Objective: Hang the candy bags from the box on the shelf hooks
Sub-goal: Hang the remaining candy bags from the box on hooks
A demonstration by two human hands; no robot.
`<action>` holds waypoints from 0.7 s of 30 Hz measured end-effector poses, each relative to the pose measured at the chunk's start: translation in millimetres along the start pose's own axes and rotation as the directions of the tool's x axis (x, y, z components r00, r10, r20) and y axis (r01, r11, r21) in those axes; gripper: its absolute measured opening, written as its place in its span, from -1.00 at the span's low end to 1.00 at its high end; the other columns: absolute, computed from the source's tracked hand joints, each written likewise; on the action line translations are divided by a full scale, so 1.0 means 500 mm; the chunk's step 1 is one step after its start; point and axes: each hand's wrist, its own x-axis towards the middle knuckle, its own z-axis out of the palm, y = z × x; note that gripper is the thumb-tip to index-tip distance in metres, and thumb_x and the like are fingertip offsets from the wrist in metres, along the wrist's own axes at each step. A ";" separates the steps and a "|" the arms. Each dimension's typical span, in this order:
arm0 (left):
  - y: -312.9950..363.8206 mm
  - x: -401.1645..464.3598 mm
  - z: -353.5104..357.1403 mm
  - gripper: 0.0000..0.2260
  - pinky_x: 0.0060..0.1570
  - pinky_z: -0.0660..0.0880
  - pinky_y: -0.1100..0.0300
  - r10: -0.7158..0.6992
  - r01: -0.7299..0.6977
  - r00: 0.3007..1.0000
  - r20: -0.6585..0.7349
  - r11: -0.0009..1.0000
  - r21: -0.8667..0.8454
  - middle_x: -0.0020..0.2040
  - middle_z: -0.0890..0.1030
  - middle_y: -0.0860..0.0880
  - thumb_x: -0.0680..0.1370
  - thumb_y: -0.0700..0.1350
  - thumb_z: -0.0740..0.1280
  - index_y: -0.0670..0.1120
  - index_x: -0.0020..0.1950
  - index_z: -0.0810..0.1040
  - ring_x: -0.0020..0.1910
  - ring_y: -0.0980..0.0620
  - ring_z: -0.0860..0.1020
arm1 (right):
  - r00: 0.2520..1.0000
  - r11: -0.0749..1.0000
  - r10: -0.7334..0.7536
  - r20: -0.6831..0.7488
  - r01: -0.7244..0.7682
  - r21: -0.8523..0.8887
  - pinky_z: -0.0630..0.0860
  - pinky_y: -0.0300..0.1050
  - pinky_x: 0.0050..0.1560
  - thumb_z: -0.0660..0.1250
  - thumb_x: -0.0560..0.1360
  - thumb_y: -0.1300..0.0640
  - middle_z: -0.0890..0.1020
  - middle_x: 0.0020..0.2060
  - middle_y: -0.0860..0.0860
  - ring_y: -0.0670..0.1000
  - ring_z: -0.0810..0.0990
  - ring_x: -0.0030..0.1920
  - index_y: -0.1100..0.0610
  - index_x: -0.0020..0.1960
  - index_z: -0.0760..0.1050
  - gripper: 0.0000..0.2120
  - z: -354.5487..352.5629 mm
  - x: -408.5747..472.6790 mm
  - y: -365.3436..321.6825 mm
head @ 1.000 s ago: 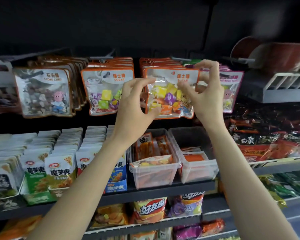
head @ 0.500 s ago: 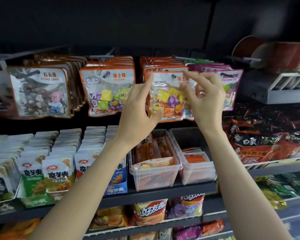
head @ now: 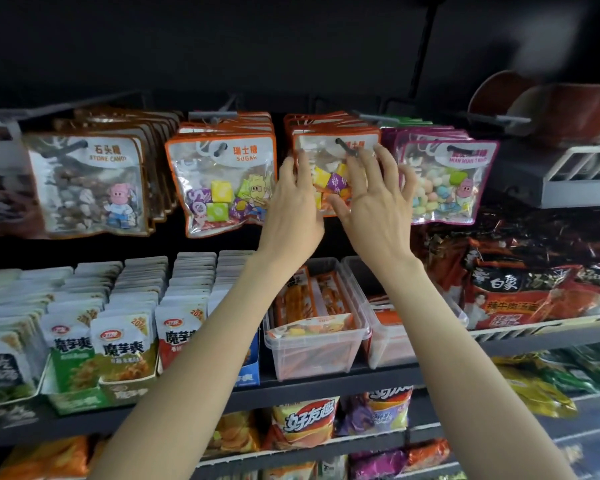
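Up on the third hook (head: 343,146) from the left hangs the orange candy bag (head: 329,157) — both hands rest against its front, left hand (head: 293,206) fingers together, right hand (head: 378,199) fingers spread, neither pinching it.

Dark shelf board (head: 326,384) — clear tubs (head: 314,348), white snack packs (head: 125,344) and red noodle bags (head: 534,292) on it
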 end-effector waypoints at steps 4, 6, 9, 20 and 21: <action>0.015 -0.029 0.002 -0.31 0.35 0.12 0.28 -0.027 0.035 0.999 0.044 0.982 -0.186 0.59 -0.14 -0.15 0.61 -0.14 0.26 -0.09 0.58 -0.13 0.55 -0.05 0.00 | 0.999 1.000 0.008 0.053 -0.007 -0.015 -0.11 0.13 0.47 0.03 0.60 -0.14 0.33 0.48 0.10 0.12 0.13 0.54 0.19 0.50 0.28 -0.41 -0.013 -0.019 -0.001; 0.021 -0.047 -0.003 -0.33 0.41 0.00 0.25 -0.036 0.044 0.999 0.039 0.969 -0.244 0.58 -0.20 -0.14 0.63 -0.15 0.23 -0.05 0.58 -0.15 0.56 -0.04 -0.14 | 0.996 1.000 -0.003 0.089 0.003 0.003 -0.13 0.17 0.50 0.00 0.62 -0.13 0.28 0.50 0.10 0.11 0.08 0.55 0.18 0.52 0.23 -0.42 -0.021 -0.035 -0.001; 0.029 -0.076 -0.022 -0.36 0.32 -0.08 0.37 -0.040 0.062 0.995 0.092 0.964 -0.257 0.58 -0.22 -0.09 0.64 -0.22 0.17 -0.01 0.58 -0.16 0.56 -0.02 -0.16 | 0.999 0.998 -0.024 0.031 0.022 0.064 0.04 0.28 0.48 0.19 0.60 0.05 0.38 0.44 0.14 0.15 0.25 0.49 0.19 0.46 0.34 -0.54 -0.038 -0.058 -0.003; -0.084 -0.320 -0.200 -0.77 0.08 0.40 0.13 0.040 -0.050 0.933 -0.357 0.999 -0.020 -0.06 0.66 0.08 0.58 -0.09 0.30 -0.08 0.23 0.56 0.02 0.02 0.58 | 0.915 0.733 -0.117 -0.387 0.342 0.588 0.46 -0.06 0.05 0.27 0.59 0.27 0.67 -0.07 0.11 0.07 0.58 -0.06 0.24 0.15 0.54 -0.83 -0.187 -0.159 -0.173; -0.110 -0.354 -0.223 -0.80 0.05 0.39 0.12 0.046 -0.042 0.922 -0.384 0.999 0.021 -0.13 0.66 0.05 0.58 -0.09 0.28 -0.09 0.15 0.59 -0.06 0.01 0.59 | 0.933 0.681 -0.122 -0.339 0.327 0.655 0.49 -0.09 -0.05 0.25 0.60 0.26 0.67 -0.10 0.12 0.07 0.58 -0.10 0.27 0.14 0.55 -0.82 -0.193 -0.177 -0.204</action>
